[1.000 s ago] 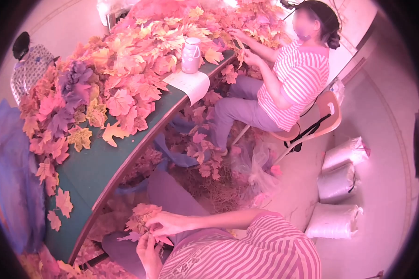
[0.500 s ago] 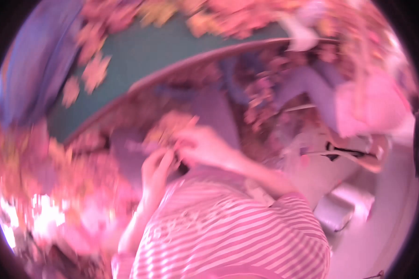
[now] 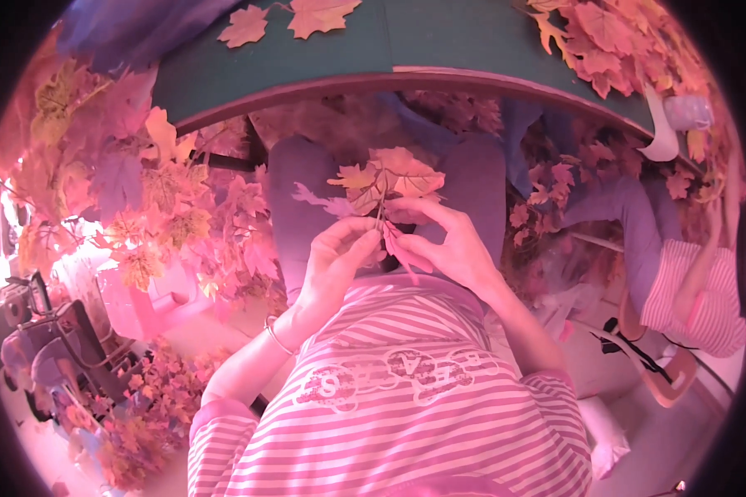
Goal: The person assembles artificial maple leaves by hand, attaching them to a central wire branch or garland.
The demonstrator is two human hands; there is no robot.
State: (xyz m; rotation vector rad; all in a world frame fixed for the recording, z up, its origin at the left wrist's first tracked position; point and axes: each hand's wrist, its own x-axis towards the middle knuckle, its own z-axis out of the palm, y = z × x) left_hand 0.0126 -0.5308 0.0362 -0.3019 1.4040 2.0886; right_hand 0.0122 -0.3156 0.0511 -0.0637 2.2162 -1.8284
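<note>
Above my lap, both hands work on a small sprig of artificial maple leaves (image 3: pixel 406 176) in orange and yellow. My left hand (image 3: pixel 336 258) pinches its thin stems between thumb and fingertips. Across from it, my right hand (image 3: pixel 454 247) is closed with thumb and fingers around a narrow pink leaf (image 3: pixel 402 253) hanging below the stems. A paler pink leaf (image 3: pixel 327 200) sticks out on the left side of the sprig. The exact grip of the right fingertips is partly hidden by the leaves.
A green tabletop (image 3: pixel 307 74) curves ahead with loose maple leaves (image 3: pixel 322 16) on it. Leaf piles (image 3: pixel 613 41) lie at its right end beside a white curved object (image 3: pixel 661 128). Hanging leaf branches (image 3: pixel 149 190) crowd the left. Another person (image 3: pixel 692 290) sits at the right.
My view has turned, so the table and co-worker appear shifted, and the blur is gone. Both hands stay at the leaf sprig, with a pink leaf now visible between them.
</note>
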